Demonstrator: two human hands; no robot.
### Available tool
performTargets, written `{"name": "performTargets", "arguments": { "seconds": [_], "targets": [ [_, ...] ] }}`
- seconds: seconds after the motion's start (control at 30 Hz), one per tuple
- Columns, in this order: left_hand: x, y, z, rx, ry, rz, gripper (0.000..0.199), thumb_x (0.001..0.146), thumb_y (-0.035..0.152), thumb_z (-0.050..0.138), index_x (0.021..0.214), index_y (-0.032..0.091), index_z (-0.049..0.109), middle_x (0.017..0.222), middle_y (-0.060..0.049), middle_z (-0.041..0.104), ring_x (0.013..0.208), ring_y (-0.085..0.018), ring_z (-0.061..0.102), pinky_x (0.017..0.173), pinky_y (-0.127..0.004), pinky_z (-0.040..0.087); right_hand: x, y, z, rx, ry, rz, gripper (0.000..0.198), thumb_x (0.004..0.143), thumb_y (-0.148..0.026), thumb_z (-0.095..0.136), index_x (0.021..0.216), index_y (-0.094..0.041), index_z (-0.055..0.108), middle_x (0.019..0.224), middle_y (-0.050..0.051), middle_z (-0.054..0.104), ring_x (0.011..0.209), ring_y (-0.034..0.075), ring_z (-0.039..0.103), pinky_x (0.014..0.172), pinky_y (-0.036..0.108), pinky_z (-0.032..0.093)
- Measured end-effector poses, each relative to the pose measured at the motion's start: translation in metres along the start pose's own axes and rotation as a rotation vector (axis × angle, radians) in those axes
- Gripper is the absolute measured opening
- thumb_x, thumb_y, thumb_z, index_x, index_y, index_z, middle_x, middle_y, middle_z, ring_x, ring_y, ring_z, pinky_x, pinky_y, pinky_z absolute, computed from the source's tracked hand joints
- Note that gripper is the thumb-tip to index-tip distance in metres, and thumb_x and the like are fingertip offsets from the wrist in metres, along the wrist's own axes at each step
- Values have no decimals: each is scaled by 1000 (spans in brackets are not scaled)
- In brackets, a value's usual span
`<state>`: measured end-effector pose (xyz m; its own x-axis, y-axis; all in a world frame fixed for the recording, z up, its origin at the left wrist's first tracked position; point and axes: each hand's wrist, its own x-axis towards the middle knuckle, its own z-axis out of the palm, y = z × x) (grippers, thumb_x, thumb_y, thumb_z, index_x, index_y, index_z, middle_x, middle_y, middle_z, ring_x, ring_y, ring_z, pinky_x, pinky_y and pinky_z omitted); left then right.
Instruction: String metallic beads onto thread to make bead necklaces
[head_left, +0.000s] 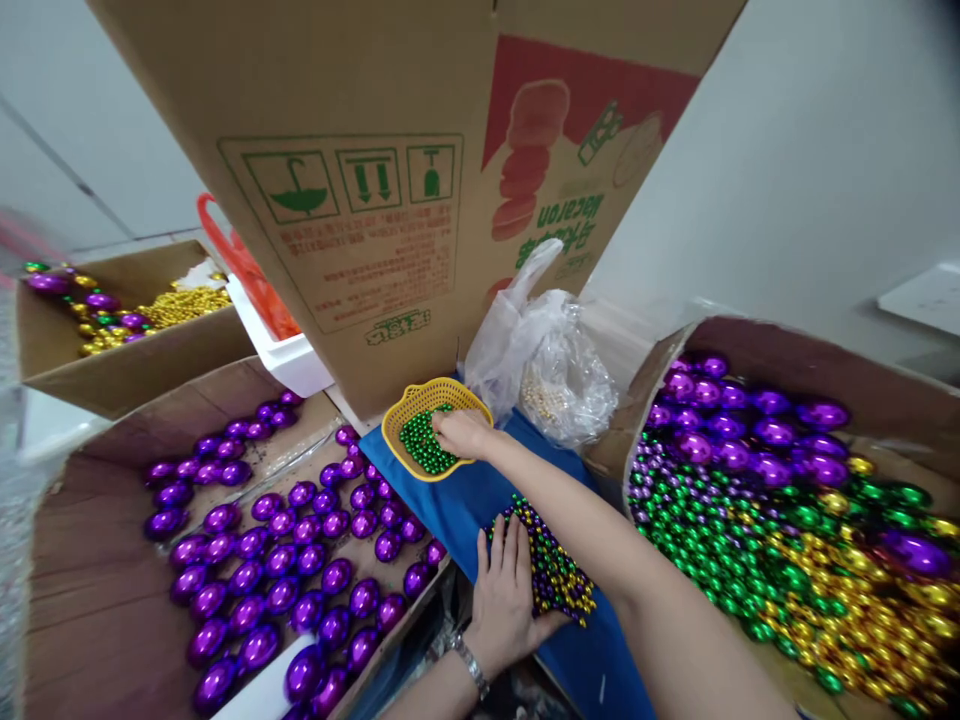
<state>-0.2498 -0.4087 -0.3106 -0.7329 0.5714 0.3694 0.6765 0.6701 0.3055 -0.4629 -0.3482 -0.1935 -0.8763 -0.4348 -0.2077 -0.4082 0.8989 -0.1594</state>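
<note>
My right hand [463, 432] reaches into a yellow plastic basket [391, 440] that holds small green beads [422, 448]. Its fingers are bent down among the beads, and whether they grip any is hidden. Nearer to me, my left hand [504, 590] lies flat with its fingers stretched out, resting against a pile of small purple, green and gold beads [559, 575]. Both the basket and the pile sit on a blue cloth [480, 505]. A metal bracelet [469, 664] circles my left wrist.
Large purple beads lie in a cardboard box [90, 560] on the left. Another box [885, 390] at right holds strands of purple, green and gold beads. A tall printed carton [360, 90] stands behind the basket, beside a clear plastic bag [574, 370].
</note>
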Motion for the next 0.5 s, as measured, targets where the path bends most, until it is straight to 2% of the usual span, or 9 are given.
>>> {"name": "performTargets", "arguments": {
  "seconds": [0.17,0.27,0.37,0.43,0.5],
  "targets": [
    [2,-2,3,26,25,26,106,74,75,47,146,2,22,149,-21,32,141,-39,20,113,-57,16,-30,5,-17,98,120,-33,20,92,-29,47,108,-20,55,97,6,70,89,20,66,70,26,44],
    [6,-6,4,48,52,65,107,74,74,50,147,2,19,147,-24,35,140,-40,22,112,-58,17,-73,10,-31,159,183,3,18,93,-31,48,106,-21,54,94,2,69,85,15,65,67,22,41],
    [7,-3,1,28,73,76,107,76,68,54,149,3,12,144,-26,38,138,-42,26,109,-61,20,-153,17,-41,252,273,19,15,91,-29,52,103,-19,55,92,1,67,77,14,61,62,22,38],
    [7,3,-2,-23,91,28,106,76,66,56,149,5,9,146,-28,33,137,-43,27,108,-64,20,-225,21,-43,321,327,51,14,91,-28,52,101,-18,55,93,1,66,74,13,59,60,22,36],
    [11,10,-4,-91,56,4,111,72,67,59,151,12,4,151,-25,24,138,-45,23,107,-68,18,-307,20,-39,386,362,161,14,92,-27,51,101,-18,54,92,0,65,74,12,57,59,21,36]
  ]
}}
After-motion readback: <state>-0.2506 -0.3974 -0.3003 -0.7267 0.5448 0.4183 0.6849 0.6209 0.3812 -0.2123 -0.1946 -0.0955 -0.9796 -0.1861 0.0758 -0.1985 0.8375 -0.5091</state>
